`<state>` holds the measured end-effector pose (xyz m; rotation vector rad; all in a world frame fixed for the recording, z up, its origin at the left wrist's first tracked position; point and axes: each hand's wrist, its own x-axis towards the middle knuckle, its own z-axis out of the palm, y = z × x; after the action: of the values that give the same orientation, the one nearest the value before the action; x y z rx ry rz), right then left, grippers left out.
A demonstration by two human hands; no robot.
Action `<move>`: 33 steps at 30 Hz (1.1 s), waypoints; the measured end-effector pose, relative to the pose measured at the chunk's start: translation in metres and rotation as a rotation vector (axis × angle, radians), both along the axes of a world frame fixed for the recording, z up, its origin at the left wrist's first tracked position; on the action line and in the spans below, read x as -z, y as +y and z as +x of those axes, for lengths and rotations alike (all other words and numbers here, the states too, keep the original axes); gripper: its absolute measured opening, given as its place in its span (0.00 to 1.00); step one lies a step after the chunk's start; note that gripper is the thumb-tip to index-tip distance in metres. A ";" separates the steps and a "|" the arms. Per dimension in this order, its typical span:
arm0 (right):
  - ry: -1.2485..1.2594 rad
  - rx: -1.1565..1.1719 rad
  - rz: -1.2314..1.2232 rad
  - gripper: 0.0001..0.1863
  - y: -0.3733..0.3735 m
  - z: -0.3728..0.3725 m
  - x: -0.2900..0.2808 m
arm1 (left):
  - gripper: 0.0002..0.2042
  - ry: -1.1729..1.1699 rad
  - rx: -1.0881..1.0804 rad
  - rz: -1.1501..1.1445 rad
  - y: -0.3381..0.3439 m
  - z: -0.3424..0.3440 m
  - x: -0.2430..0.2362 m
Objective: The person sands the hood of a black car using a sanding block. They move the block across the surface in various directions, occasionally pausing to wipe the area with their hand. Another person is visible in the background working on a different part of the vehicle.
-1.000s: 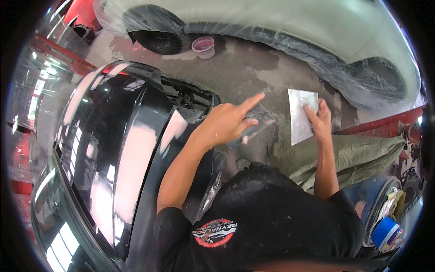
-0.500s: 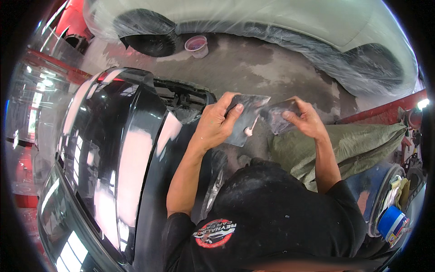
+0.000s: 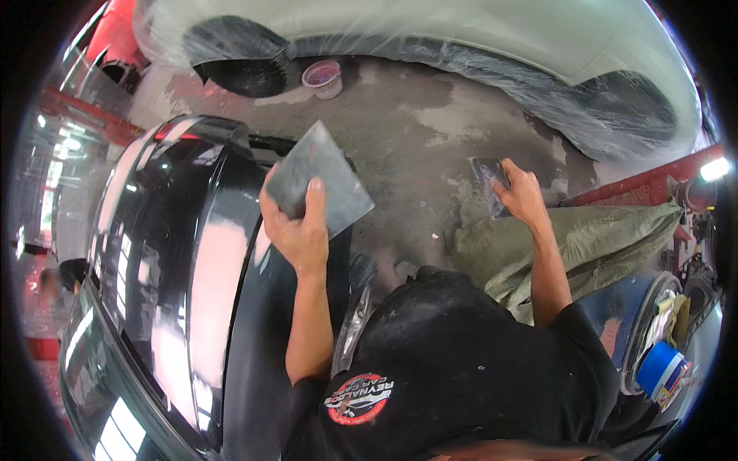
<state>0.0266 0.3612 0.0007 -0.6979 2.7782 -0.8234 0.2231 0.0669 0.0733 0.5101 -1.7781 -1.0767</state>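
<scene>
My left hand [image 3: 298, 227] grips a flat, square grey putty board [image 3: 327, 173] by its near corner, the thumb lying across its upper face. It is held up over the edge of the black car [image 3: 269, 338], beside a long pale pink filler patch [image 3: 219, 284]. No putty shows on the side of the board facing up. Out to the right, my right hand [image 3: 523, 196] pinches a smaller, dark, smeared putty spreader [image 3: 489, 184] between thumb and fingers. The two tools are well apart, both in the air.
A pale car wrapped in clear plastic [image 3: 477, 38] stands across the far side. Near its wheel is a pink-stained bucket [image 3: 323, 79]. To my right lie a green cloth cover [image 3: 584, 246], a blue drum [image 3: 615, 307] and a blue-lidded can [image 3: 661, 369]. Another person [image 3: 73, 273] is at the far left.
My hands have moved apart. The board has swung left and turned, and the pale putty seen on it earlier no longer shows. The spreader has shifted slightly right, away from the board.
</scene>
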 end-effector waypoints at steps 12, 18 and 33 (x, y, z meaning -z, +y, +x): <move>-0.902 -0.218 -1.524 0.31 -0.116 0.071 -0.018 | 0.29 -0.330 0.665 -0.261 0.095 -0.010 0.040; -0.774 -0.130 -1.558 0.48 -0.141 0.058 -0.044 | 0.32 -0.245 0.789 -0.174 0.101 0.005 0.031; -0.953 -0.369 -1.506 0.33 -0.155 0.105 -0.038 | 0.25 -0.172 0.348 0.347 0.075 -0.017 0.021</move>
<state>0.1318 0.2065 0.0391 -0.6047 0.8385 -2.2535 0.2064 0.1415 0.0518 0.5246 -1.8821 -1.6434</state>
